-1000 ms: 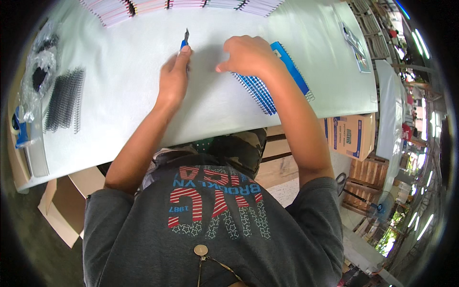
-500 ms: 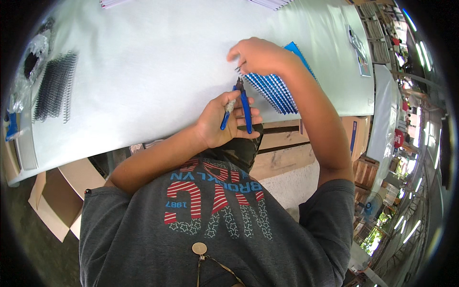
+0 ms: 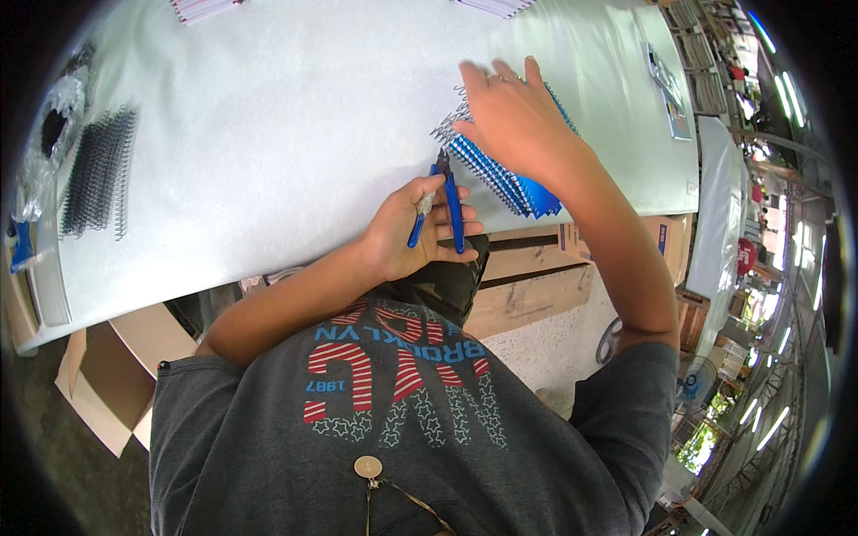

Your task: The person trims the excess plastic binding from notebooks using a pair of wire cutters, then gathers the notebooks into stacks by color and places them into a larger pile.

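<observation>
My left hand (image 3: pixel 398 230) holds a pair of blue-handled cutting pliers (image 3: pixel 458 214) between thumb and fingers, the jaws pointing away from me and the handles spread. Something whitish is wrapped round one handle. Close to the jaws lies a stack of blue spiral-bound notebooks (image 3: pixel 539 198), with dark wire coil ends (image 3: pixel 451 129) sticking out past its left corner. Over the top of this stack is my right hand (image 3: pixel 518 116), its fingers stretched and apart. It hides much of the covers, and whether it presses on them I cannot tell.
On the white-covered table (image 3: pixel 268 170), a pile of black wire coils (image 3: pixel 98 174) lies at the left beside clear plastic wrapping (image 3: pixel 67 112). White-paged stacks (image 3: pixel 201 9) sit at the far edge. A flat packet (image 3: pixel 668 89) lies far right. An opened cardboard box (image 3: pixel 112 375) stands below left.
My right hand has moved from the coil ends by the plier jaws to over the notebooks, and its fingers have spread. My left hand stays nearly in place with the pliers.
</observation>
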Action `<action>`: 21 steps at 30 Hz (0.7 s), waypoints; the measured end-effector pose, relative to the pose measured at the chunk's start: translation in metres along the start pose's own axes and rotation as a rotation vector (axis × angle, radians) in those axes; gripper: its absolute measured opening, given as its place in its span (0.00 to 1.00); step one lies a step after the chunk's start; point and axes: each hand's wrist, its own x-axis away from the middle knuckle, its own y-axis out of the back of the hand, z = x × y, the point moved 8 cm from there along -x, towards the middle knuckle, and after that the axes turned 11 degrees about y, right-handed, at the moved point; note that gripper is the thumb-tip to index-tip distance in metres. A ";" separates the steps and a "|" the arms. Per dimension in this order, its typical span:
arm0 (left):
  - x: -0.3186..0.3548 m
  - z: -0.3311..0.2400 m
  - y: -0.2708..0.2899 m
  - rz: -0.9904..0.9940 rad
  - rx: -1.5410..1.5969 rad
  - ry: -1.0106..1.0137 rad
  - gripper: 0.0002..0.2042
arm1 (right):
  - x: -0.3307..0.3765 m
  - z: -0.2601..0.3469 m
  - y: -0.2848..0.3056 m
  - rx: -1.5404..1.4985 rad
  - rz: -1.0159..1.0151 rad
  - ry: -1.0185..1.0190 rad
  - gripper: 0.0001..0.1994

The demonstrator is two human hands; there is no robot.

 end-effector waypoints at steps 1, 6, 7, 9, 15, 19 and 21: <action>0.000 0.000 0.000 0.010 0.000 -0.002 0.19 | 0.004 -0.002 -0.001 -0.001 -0.001 0.000 0.21; -0.001 -0.002 -0.002 0.044 -0.009 -0.027 0.20 | 0.021 0.002 0.007 -0.224 -0.154 0.213 0.21; -0.001 -0.002 -0.002 0.052 -0.006 -0.042 0.20 | 0.021 0.000 0.010 -0.225 -0.153 0.213 0.21; -0.002 -0.001 -0.002 0.048 0.000 -0.039 0.20 | 0.015 -0.004 0.007 -0.362 0.015 0.208 0.23; -0.003 0.001 -0.005 0.052 -0.021 -0.024 0.20 | -0.010 -0.005 0.014 -0.356 -0.096 0.235 0.22; -0.003 -0.004 -0.006 -0.017 -0.047 -0.050 0.20 | -0.047 0.017 -0.004 -0.286 0.304 0.116 0.16; -0.006 -0.007 -0.003 -0.032 -0.089 -0.053 0.20 | -0.050 0.024 -0.025 -0.245 0.450 0.096 0.13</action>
